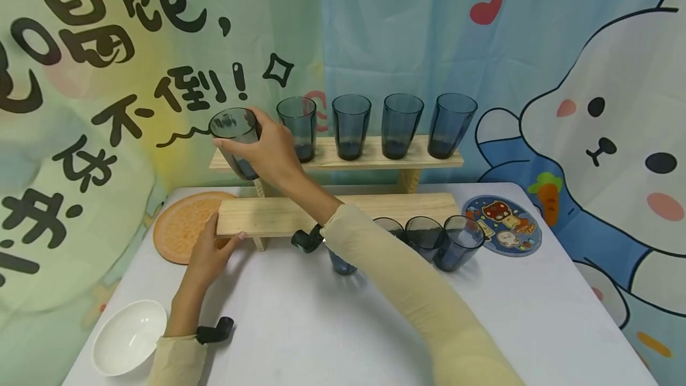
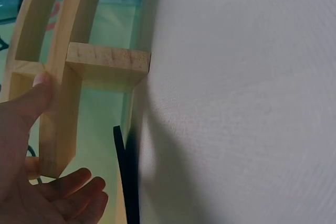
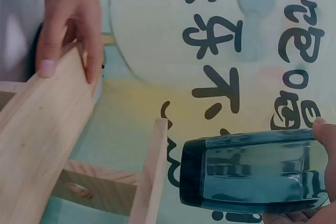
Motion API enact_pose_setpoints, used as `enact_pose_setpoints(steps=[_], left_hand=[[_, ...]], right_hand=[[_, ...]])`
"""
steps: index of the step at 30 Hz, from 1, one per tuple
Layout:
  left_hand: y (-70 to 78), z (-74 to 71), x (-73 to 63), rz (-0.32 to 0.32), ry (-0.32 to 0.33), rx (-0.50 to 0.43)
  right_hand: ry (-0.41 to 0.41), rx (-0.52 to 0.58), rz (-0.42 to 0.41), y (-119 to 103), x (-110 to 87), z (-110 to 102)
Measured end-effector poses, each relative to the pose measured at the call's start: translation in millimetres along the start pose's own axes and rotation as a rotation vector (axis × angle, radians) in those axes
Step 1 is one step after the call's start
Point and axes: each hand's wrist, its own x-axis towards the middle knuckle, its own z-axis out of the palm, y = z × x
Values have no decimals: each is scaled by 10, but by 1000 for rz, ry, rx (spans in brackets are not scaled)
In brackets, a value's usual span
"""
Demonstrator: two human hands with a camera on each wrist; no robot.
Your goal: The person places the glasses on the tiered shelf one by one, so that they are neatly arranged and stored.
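My right hand (image 1: 276, 151) grips a dark blue-grey drinking glass (image 1: 234, 127) near its rim, thumb on one side and fingers on the other. The glass, tilted, is at the left end of the upper board (image 1: 332, 162) of a two-tier wooden shelf; in the right wrist view its thick base (image 3: 193, 174) appears just apart from the wood. My left hand (image 1: 209, 255) holds the left end of the lower board (image 1: 268, 213), thumb on its front edge. In the left wrist view the other fingers (image 2: 79, 192) extend past the board's end. Several matching glasses (image 1: 351, 127) stand along the upper board.
More glasses (image 1: 461, 243) stand on the white table before the shelf, partly hidden by the right sleeve (image 1: 402, 279). A white bowl (image 1: 128, 338) is at front left, an orange round mat (image 1: 187, 225) left of the shelf, a blue patterned mat (image 1: 504, 225) at right. A printed curtain hangs behind.
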Motion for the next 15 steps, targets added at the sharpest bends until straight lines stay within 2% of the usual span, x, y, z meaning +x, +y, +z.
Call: enact_pose_setpoints(steps=[6, 15], left_hand=[[-1, -11, 6, 2, 6, -4], [-3, 0, 12, 3, 6, 7]], right_hand=[[27, -13, 22, -71, 202, 94], [95, -10, 35, 10, 398, 251]])
